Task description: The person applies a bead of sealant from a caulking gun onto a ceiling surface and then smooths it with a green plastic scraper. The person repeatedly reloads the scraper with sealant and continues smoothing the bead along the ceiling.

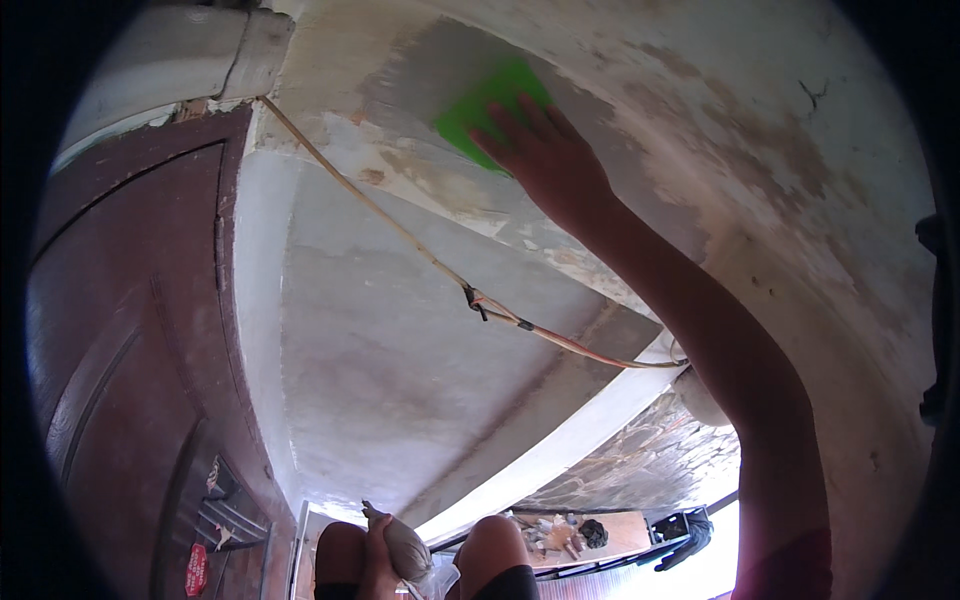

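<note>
High on the plastered wall, my right hand point(550, 160) presses a flat green plastic spreader point(465, 112) against the surface, its fingers laid across the sheet. Around the spreader lies a darker grey smooth patch point(420, 70) of what looks like filler. Low in the view, between my knees, my left hand point(376, 565) is closed around a grey, paste-filled plastic bag point(406, 550). The bag's narrow twisted end points up above the fingers. Part of this hand is hidden by the bag and a knee.
A slack taped cable point(440, 265) hangs across the wall, below my right hand. At the left stands a dark red door point(130, 350). Below right, a board point(620, 535) carries scraps and a black bundle point(593, 533). Bare, peeling plaster point(790, 160) extends to the right.
</note>
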